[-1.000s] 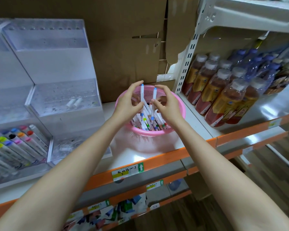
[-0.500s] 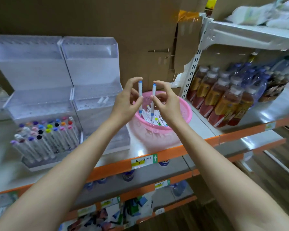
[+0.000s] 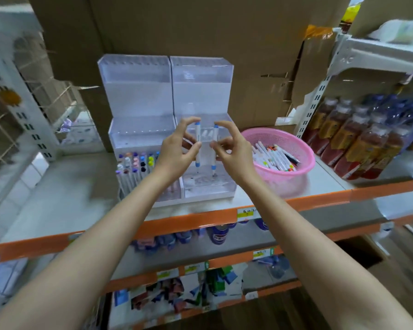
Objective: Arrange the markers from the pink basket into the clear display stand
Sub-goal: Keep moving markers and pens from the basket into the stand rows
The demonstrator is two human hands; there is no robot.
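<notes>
My left hand [image 3: 177,148] pinches a white marker with blue caps [image 3: 197,144], held upright. My right hand [image 3: 231,151] pinches a second blue-capped marker [image 3: 214,148], also upright, its lower tip close over the bottom tier of the right clear display stand [image 3: 200,91]. Both hands hover in front of that stand. The left clear display stand [image 3: 136,96] holds several markers [image 3: 136,163] in its lowest tier. The pink basket [image 3: 293,172] sits right of the stands with several markers [image 3: 274,156] lying inside.
Rows of drink bottles [image 3: 358,139] stand on the shelf to the right. Cardboard [image 3: 200,32] backs the shelf. An orange-edged shelf front [image 3: 200,220] runs below, with stocked shelves underneath. A white upright [image 3: 22,115] and wire grid are at left.
Both hands lifted the two markers out of the pink basket and carried them left, in front of the right stand. The view swung left as well.
</notes>
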